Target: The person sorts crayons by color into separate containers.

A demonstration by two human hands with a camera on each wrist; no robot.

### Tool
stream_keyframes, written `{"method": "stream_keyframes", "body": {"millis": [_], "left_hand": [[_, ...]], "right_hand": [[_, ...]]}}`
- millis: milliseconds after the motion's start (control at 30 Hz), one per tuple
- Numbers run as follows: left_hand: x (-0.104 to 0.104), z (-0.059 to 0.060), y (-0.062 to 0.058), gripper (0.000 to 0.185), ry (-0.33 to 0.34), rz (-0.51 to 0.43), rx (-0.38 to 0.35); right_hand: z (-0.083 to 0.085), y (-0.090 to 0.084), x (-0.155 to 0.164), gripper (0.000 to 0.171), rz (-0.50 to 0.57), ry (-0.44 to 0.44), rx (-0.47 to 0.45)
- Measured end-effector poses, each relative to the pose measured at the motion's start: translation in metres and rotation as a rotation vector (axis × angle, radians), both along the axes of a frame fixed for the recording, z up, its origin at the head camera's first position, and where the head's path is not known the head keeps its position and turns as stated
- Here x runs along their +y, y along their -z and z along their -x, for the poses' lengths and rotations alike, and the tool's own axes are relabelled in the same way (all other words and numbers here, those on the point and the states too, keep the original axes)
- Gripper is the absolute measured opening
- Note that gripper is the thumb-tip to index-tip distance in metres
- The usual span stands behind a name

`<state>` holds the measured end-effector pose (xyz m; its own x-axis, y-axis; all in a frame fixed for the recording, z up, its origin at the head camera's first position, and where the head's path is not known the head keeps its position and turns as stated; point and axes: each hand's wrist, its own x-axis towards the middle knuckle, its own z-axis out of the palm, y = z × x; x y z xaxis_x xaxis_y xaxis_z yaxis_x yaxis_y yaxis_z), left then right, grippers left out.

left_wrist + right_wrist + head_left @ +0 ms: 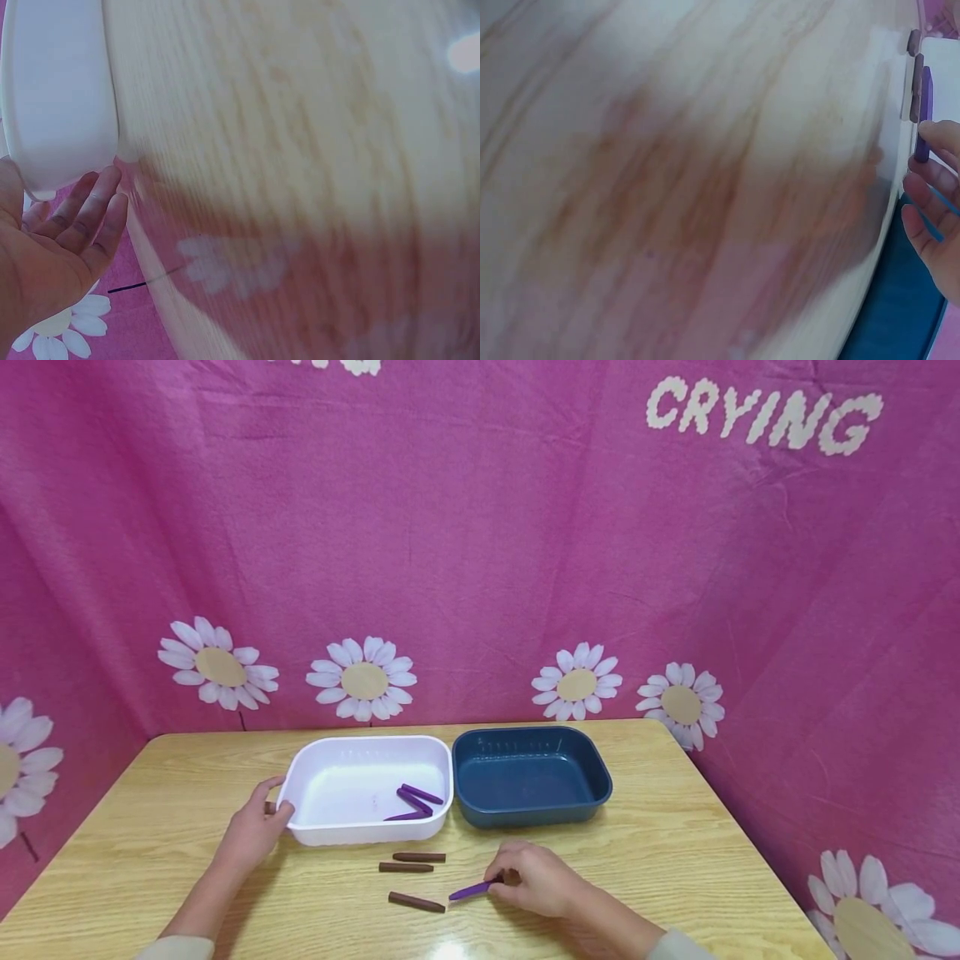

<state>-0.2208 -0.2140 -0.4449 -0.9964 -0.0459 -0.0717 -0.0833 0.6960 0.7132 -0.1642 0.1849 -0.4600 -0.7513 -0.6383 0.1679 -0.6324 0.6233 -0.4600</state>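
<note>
Below "CRYING" lettering (762,417), right fingers (499,863) pinch a purple crayon (469,891); left fingers (88,217), extended, touch a white tray (367,834).

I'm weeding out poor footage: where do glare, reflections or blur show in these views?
Head: mostly crisp, with a bright glare spot on the table at the bottom edge. Left wrist: soft wood grain, glare at upper right, and a flower's reflection below. Right wrist: blurred grain with pinkish reflections; the right hand and its purple stick, at the right edge, look clearer.
</note>
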Motion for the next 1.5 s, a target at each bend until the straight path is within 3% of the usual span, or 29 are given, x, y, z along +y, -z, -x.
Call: {"method": "stream_keyframes", "body": {"millis": [467, 1200, 1500], "left_hand": [[0.0, 0.001, -0.001, 0.057, -0.002, -0.011, -0.002], [-0.001, 0.001, 0.001, 0.057, -0.002, 0.0, 0.007], [-0.001, 0.002, 0.002, 0.057, 0.0, 0.003, 0.008]], "right_hand": [[0.007, -0.012, -0.002, 0.009, 0.001, 0.085, -0.037], [0.013, -0.022, -0.014, 0.007, 0.071, 0.17, 0.075], [0.015, -0.028, -0.02, 0.007, 0.079, 0.202, 0.053]]}}
